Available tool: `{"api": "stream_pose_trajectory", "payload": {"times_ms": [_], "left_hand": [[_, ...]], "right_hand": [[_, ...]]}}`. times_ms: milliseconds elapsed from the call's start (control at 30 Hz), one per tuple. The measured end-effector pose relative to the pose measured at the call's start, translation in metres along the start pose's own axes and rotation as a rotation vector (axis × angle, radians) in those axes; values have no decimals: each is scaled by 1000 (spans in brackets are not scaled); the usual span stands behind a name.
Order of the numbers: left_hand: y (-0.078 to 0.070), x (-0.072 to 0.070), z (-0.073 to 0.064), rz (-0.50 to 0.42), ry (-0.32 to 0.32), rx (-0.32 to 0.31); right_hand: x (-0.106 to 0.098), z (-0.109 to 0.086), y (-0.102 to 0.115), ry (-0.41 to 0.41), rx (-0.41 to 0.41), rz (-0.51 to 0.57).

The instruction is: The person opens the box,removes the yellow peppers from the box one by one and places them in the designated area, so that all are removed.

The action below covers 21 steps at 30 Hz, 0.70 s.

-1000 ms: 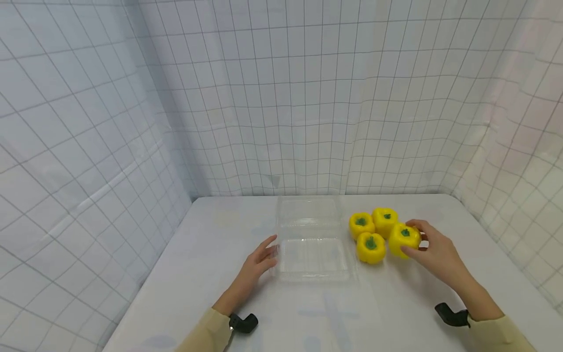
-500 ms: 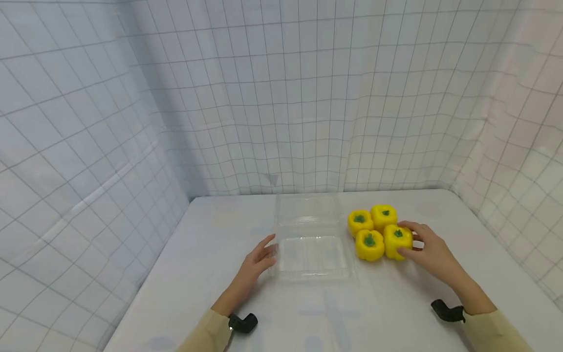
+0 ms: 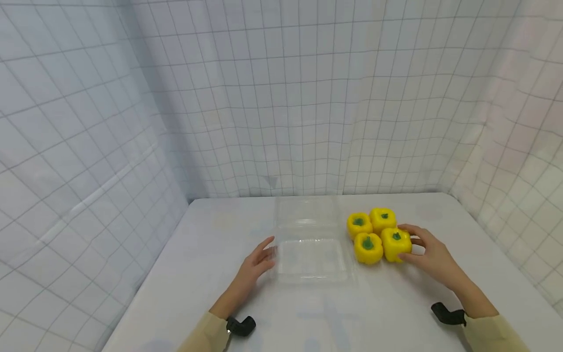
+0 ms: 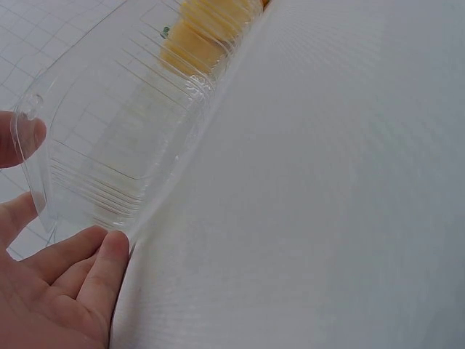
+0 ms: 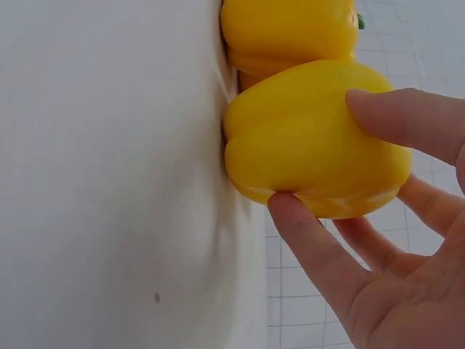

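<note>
My right hand (image 3: 433,256) holds a yellow bell pepper (image 3: 396,244) with a green stem. In the right wrist view the thumb lies on this bell pepper (image 5: 312,138) and fingertips touch its side; its base meets the table. Three other yellow bell peppers (image 3: 368,248) stand close beside it in a cluster. A clear plastic clamshell container (image 3: 312,259) lies unfolded to their left, its lid (image 3: 308,210) laid back. At the container's left end, my left hand (image 3: 252,269) rests against the wall, fingers loosely extended. Through the clear wall (image 4: 94,145), peppers show in the left wrist view.
The white table (image 3: 211,234) extends left and in front of the container. Grid-patterned white curtains (image 3: 286,98) enclose the back and both sides. Black wrist mounts (image 3: 241,326) are strapped on both wrists.
My right hand has moved the bell pepper left and lowered it to the table, close against the others. The left hand has stayed at the container's left end.
</note>
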<state>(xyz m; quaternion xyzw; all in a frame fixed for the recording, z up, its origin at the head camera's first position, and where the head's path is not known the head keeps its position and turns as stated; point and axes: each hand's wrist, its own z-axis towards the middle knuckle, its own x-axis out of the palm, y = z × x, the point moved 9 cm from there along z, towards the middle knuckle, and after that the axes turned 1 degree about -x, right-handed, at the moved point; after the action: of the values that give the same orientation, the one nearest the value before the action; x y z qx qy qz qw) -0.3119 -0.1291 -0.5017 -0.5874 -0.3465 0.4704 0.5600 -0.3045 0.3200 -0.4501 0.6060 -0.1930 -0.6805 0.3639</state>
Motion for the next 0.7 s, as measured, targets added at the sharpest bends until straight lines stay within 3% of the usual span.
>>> {"api": "stream_pose_trajectory", "payload": {"times_ms": [200,700], "left_hand": [[5,-2,-1,-10,1,-7],[3,-2,2,-28,-6,3]], "right_hand": [[2,-2,-5,-4,38,24],[9,6,-5,-9,7,9]]}}
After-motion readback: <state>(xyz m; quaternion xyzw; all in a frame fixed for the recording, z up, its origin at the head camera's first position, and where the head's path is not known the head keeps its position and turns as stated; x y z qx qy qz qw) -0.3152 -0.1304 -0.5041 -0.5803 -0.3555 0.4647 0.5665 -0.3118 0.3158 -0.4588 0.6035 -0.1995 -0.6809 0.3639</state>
